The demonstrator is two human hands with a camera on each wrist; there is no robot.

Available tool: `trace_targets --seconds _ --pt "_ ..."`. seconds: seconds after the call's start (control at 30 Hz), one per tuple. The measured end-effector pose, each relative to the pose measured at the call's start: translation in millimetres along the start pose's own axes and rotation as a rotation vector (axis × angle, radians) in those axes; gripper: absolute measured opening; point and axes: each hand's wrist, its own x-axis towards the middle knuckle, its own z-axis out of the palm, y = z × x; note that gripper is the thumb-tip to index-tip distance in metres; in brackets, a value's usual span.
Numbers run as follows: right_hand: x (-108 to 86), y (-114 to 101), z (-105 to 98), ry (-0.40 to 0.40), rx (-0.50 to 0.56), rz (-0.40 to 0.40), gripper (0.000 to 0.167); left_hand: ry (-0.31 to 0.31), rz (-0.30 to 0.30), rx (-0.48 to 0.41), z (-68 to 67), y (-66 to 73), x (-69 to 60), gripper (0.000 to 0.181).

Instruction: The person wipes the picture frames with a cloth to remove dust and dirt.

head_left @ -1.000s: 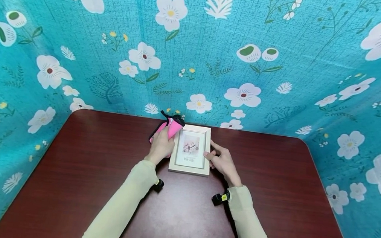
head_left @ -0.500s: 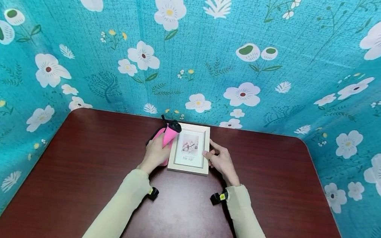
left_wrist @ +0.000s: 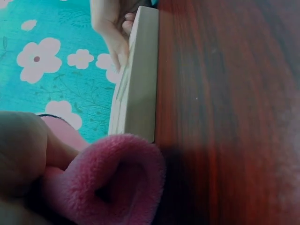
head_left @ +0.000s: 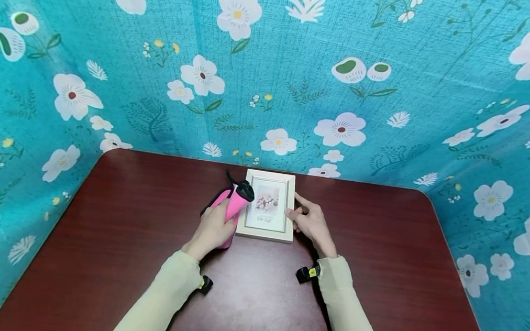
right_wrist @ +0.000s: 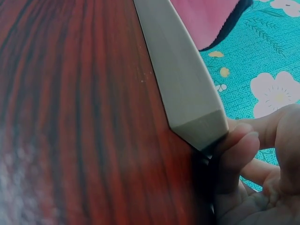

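My left hand (head_left: pixel 212 229) grips a pink plush cloth (head_left: pixel 240 199) with black trim, rolled up beside the left edge of a pale picture frame (head_left: pixel 268 208); whether cloth and frame touch, I cannot tell. The frame lies face up near the far edge of a dark red-brown table (head_left: pixel 380 259), its right side held by my right hand (head_left: pixel 313 224), thumb over the border. Behind hangs a turquoise flowered curtain (head_left: pixel 256 44).

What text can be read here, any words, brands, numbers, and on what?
"free style", slightly blurred: on the print in the frame.
Smaller line just above it: too small to read.
Right wrist's yellow tag: mark too small to read.
No other readable text.
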Motion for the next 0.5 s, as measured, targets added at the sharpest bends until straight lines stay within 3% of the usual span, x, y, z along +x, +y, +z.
trace_targets --seconds 0.33,0.5 --pt "1.3 0.9 -0.1 0.021 0.02 -0.006 0.067 -0.116 -0.015 0.003 -10.1 -10.3 -27.3 0.04" --pt "2.9 2.4 -0.3 0.018 0.03 0.002 0.068 -0.18 0.063 -0.072 -38.4 3.3 -41.7 0.026"
